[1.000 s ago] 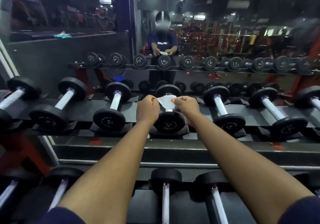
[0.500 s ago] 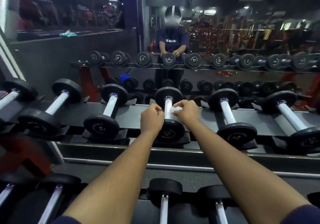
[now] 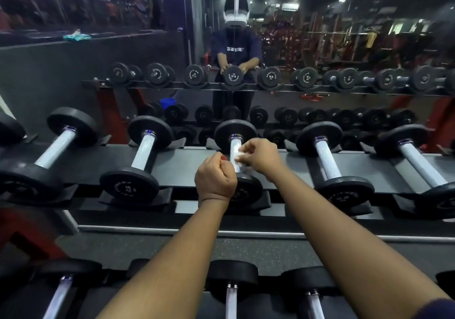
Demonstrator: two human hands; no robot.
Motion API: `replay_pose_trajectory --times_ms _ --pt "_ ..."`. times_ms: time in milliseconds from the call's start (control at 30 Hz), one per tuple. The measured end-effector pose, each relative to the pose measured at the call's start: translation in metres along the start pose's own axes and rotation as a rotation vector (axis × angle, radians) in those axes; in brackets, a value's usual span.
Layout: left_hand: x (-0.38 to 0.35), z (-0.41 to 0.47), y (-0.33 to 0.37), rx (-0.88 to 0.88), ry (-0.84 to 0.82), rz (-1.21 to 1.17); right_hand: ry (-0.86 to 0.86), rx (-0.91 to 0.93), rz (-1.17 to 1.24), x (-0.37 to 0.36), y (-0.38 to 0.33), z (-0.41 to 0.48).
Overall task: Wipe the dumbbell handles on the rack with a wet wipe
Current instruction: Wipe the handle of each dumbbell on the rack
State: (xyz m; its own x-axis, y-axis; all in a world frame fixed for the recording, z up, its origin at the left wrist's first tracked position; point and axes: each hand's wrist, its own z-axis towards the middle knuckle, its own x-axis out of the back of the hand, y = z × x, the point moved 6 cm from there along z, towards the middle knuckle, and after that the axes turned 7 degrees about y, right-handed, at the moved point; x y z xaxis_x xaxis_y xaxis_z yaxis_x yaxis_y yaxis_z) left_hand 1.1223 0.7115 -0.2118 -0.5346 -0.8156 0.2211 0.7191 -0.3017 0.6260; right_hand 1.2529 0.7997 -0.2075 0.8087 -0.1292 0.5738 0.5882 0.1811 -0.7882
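Head view: right hand point(image 3: 261, 157) is pinching the wipe point(image 3: 238, 155) against the handle point(image 3: 234, 143) of the middle dumbbell point(image 3: 235, 131) lying on the rack point(image 3: 187, 163). Left hand point(image 3: 215, 178) is sitting fist-curled beside it; can't tell if it's holding anything.

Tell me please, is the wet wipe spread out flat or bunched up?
Bunched up: the wet wipe shows only as a small crumpled white wad, pinched by the right hand against the middle dumbbell's handle.

Rack point(image 3: 187, 163), upper tier mid-frame: row of dumbbells point(image 3: 129, 188) side by side, each in black cradles point(image 3: 138, 199), chrome handles point(image 3: 144, 151) running front-to-back. Lower tier, btm edge: more dumbbells, partly cut off.
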Motion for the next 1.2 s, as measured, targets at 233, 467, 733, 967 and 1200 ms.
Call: replay_pose_trajectory --times_ms 233,467,733,967,1200 --pt "-0.001 0.0 0.001 -0.062 0.011 -0.001 0.266 -0.191 0.208 -0.009 0.019 0.034" --pt "-0.001 0.0 -0.002 -0.072 0.025 0.015 -0.505 -0.589 0.932 -0.057 0.034 0.003" --pt "-0.002 0.0 -0.003 -0.067 0.024 0.03 -0.448 -0.469 0.604 -0.045 0.028 0.015" --pt "0.001 0.001 -0.005 -0.056 0.026 0.047 0.066 -0.541 1.01 -0.041 0.033 0.011" --pt "0.003 0.002 -0.011 -0.04 0.04 0.031 -0.428 -0.279 0.327 -0.011 0.017 -0.014"
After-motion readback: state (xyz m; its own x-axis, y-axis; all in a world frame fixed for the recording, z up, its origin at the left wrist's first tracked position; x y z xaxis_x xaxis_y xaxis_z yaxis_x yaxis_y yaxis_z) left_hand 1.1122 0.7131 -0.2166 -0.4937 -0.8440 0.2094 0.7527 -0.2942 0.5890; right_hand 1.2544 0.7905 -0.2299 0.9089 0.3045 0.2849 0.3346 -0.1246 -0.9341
